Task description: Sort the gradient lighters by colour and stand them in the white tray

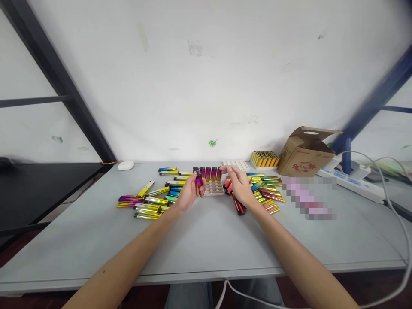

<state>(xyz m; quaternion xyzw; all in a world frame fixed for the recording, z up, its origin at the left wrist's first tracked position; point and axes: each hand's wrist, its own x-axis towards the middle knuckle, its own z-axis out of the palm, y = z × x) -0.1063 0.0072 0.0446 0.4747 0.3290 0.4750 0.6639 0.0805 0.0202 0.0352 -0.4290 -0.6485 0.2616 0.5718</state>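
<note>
My left hand (192, 191) is closed around a purple lighter (198, 182), which it holds upright at the left side of a white compartment tray (214, 189). Several purple-and-gold lighters (207, 173) stand in a row along the tray's far edge, their black tops up. The front compartments of the tray show bare. My right hand (240, 184) reaches in from the right, its fingertips closed at the top of the rightmost lighter (219, 174) in that row. Part of its grip is hidden by the fingers.
Loose shiny lighters (156, 200) lie in a heap on the left, with another heap (265, 189) on the right. Behind stand a second white tray (236, 165), a tray of yellow lighters (265, 159), an open cardboard box (305, 154) and a power strip (354, 184). A white case (125, 165) sits back left.
</note>
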